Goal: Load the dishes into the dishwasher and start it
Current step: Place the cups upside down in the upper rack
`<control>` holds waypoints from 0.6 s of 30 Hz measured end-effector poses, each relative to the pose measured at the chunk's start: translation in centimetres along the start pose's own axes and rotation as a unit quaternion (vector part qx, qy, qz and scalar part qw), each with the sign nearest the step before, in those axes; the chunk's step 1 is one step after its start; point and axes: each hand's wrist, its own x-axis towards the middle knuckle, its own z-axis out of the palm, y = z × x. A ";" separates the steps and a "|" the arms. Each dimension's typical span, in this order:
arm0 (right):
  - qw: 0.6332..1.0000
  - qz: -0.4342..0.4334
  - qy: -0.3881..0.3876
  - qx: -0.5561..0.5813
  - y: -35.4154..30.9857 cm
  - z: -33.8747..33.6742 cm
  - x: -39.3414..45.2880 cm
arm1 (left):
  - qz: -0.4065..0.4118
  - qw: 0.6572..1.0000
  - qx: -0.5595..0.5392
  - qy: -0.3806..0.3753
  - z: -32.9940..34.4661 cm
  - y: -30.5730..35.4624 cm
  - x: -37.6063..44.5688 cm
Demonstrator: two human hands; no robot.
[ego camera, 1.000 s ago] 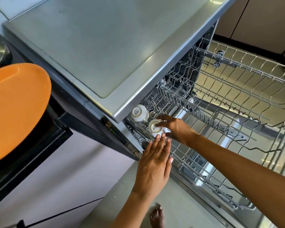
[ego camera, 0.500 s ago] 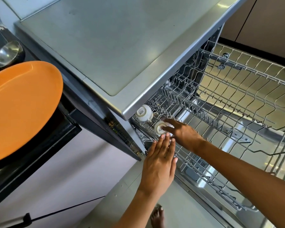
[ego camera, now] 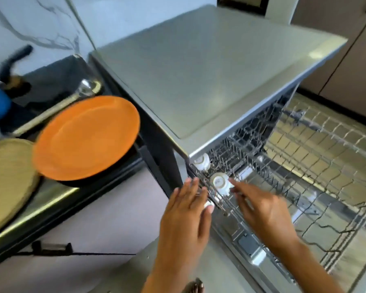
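Dishwasher: standing with door dropped open, both wire racks pulled out over it.
Lower rack: carrying two small white cups along its left edge.
Near cup: sitting upside down among the tines, base with a printed mark facing up.
Far cup: sitting upside down just behind the near cup, partly tucked beneath the dishwasher's top edge.
Upper rack: extending out to the right, above the lower rack.
Right hand: reaching over the lower rack, fingers extended and loosely spread, tips at the near cup's right side; blurred, so contact not determinable.
Left hand: hovering palm down at the lower rack's left corner, fingers straight and close together, gripping nothing.
Table: lying to the left, bearing an orange plate, a tan plate partly beneath it, and a metal ladle behind.
Bare foot: showing on the floor at the bottom edge.
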 end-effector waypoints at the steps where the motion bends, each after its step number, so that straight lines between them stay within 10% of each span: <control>1: 1.000 -0.001 0.021 0.022 -3.1 -1.9 0.2 | -0.014 1.000 0.002 0.028 -3.6 0.1 -0.7; 9: 0.978 -0.130 -0.003 0.165 -27.6 -7.5 4.8 | -0.225 0.959 0.111 0.133 -25.2 -3.1 -10.9; 18: 0.933 -0.249 -0.050 0.254 -47.0 1.4 11.7 | -0.415 0.866 0.153 0.235 -34.9 -15.9 -17.7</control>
